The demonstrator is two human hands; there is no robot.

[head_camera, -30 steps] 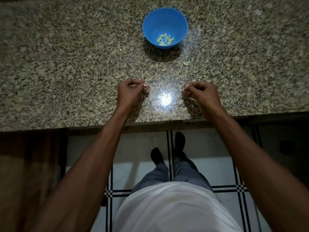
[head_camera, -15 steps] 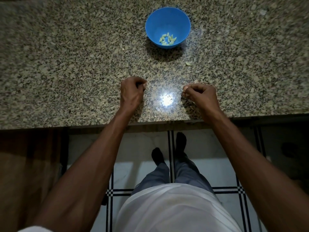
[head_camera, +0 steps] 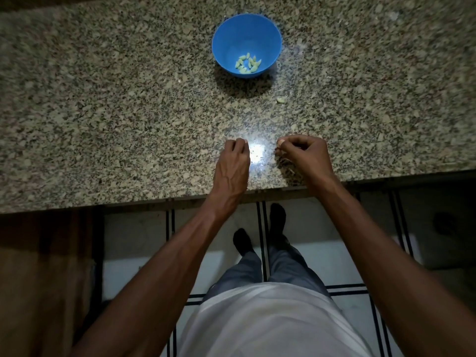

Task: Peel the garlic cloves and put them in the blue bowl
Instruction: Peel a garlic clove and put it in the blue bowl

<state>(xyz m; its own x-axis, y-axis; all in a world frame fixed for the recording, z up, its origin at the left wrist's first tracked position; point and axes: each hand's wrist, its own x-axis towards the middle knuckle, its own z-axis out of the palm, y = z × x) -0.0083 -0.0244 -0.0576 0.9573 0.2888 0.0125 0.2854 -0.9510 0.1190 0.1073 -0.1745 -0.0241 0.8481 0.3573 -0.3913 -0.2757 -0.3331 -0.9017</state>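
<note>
Glossy speckled granite counter (head_camera: 103, 112), smooth matt plastic blue bowl (head_camera: 226, 34)

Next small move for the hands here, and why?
Probably bring the right hand forward to the blue bowl and drop its piece, if that is a peeled clove. Its fingers are curled round something small and pale at the fingertips; I cannot tell whether skin remains. Peeled cloves already lie in the bowl. The left hand is curled too; what it holds is hidden.
</note>
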